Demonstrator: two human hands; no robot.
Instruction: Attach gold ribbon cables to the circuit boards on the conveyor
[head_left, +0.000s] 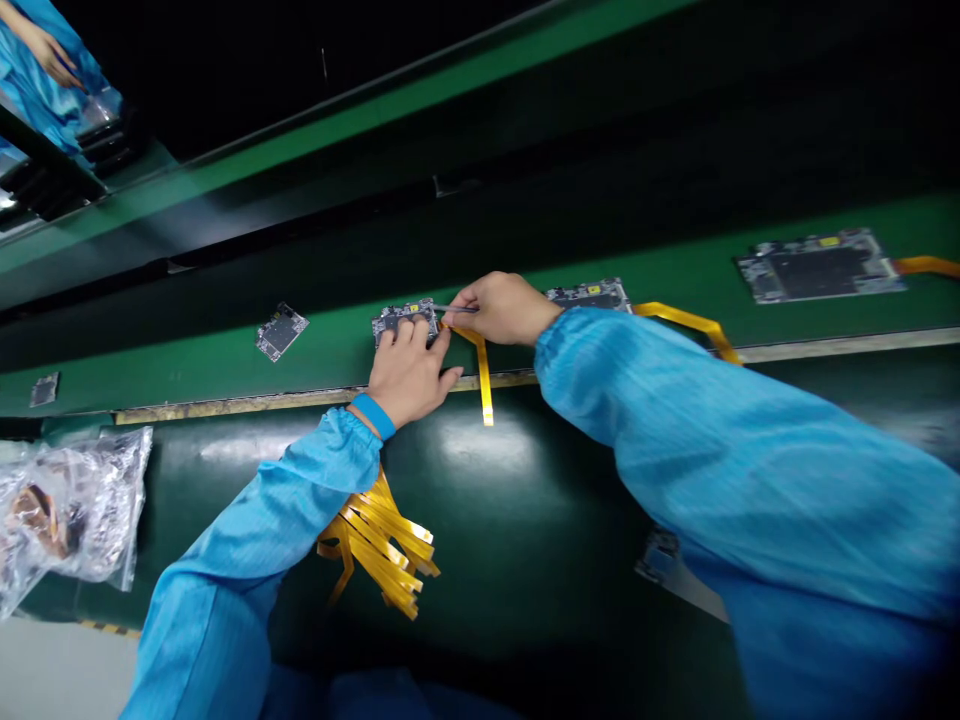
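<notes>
As left hand (407, 375), fingers apart, steadies board (399, 312), my right hand (510, 308) pinches slim tool (463, 309); yellow ribbon (484, 378) likely light, flimsy: hold edges.

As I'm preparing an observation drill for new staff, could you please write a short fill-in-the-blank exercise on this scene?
1. A slim tool is held in the person's ____ hand.
2. The left hand touches a circuit board, and its wristband is ____.
3. In the picture, the clear plastic bag lies to the ____ of the bundled yellow ribbon cables.

Missing words: right; blue; left.
</notes>
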